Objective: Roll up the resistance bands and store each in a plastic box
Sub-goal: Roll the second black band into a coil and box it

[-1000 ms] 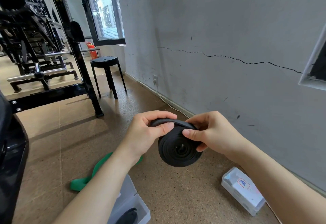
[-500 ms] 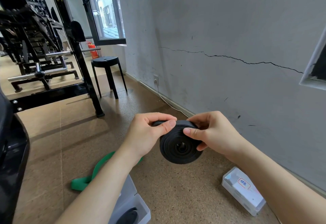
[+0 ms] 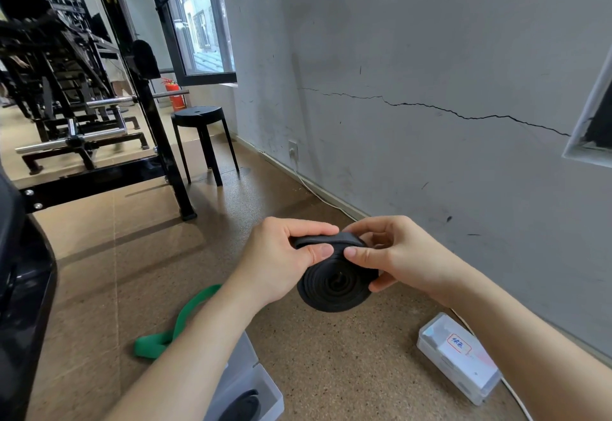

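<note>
A black resistance band point(image 3: 334, 283), wound into a thick coil, is held in mid-air above the cork floor. My left hand point(image 3: 281, 255) pinches its top left edge between thumb and fingers. My right hand point(image 3: 394, 255) grips the coil's right side, thumb on the front face, fingers behind. A green band point(image 3: 185, 318) lies unrolled on the floor under my left forearm. An open clear plastic box point(image 3: 265, 397) at the bottom holds another black roll point(image 3: 241, 407). A closed plastic box point(image 3: 460, 357) with a label lies at the lower right.
A grey cracked wall point(image 3: 430, 106) runs along the right, with a white cable point(image 3: 318, 192) at its base. A black stool point(image 3: 202, 135) and a black weight rack point(image 3: 99, 106) stand further back. A dark object point(image 3: 20, 288) fills the left edge.
The coil has tilted slightly, its face turned more downward, and my left thumb has slid along the top edge. Both hands keep hold of the black band.
</note>
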`<state>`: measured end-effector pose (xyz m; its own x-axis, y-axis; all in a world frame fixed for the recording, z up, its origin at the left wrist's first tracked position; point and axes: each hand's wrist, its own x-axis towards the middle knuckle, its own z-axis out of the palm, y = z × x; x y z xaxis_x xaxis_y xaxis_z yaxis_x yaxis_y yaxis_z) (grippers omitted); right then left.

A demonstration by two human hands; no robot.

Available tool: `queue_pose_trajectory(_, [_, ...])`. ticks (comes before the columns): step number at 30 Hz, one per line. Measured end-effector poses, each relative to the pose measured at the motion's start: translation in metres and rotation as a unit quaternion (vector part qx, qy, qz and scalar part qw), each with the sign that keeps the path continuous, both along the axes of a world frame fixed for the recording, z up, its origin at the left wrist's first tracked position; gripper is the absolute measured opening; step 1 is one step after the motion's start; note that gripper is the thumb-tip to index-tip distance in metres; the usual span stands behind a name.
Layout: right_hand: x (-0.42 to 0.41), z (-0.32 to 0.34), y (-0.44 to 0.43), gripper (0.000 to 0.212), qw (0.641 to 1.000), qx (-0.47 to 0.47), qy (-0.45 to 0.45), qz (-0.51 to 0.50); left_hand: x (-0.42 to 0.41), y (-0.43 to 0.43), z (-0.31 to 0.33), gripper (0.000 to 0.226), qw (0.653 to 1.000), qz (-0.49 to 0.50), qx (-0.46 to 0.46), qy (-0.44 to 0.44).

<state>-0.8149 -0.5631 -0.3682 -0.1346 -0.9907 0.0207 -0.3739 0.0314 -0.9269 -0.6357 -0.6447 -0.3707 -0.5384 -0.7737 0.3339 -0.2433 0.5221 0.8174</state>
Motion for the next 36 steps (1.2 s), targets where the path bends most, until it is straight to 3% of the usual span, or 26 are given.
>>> queue_pose_trajectory(4, [0.003,-0.004,-0.002,0.017,0.994,-0.017,0.107,0.008,-0.003,0.003,-0.001,0.029,1.0,-0.009,-0.012,-0.025])
queue_pose_trajectory(9, [-0.001,-0.004,-0.003,0.012,0.987,-0.038,0.156,-0.025,-0.006,0.001,-0.001,0.021,0.999,-0.031,-0.023,-0.002])
queue_pose_trajectory(19, [0.006,0.001,-0.002,0.017,0.994,-0.043,0.094,-0.027,-0.005,0.001,0.003,0.012,0.99,-0.003,0.064,0.129])
queue_pose_trajectory(25, [0.007,0.001,-0.004,0.019,0.996,-0.037,0.072,-0.035,0.002,-0.004,0.0,0.015,0.991,-0.019,0.059,0.12])
queue_pose_trajectory(30, [0.005,0.001,-0.004,0.018,0.996,-0.048,-0.04,-0.066,0.004,0.002,0.004,0.047,0.995,-0.066,0.056,0.049])
queue_pose_trajectory(36, [0.006,0.003,-0.002,0.014,0.995,-0.028,-0.09,-0.044,0.002,0.003,0.01,0.053,0.995,-0.043,0.066,0.067])
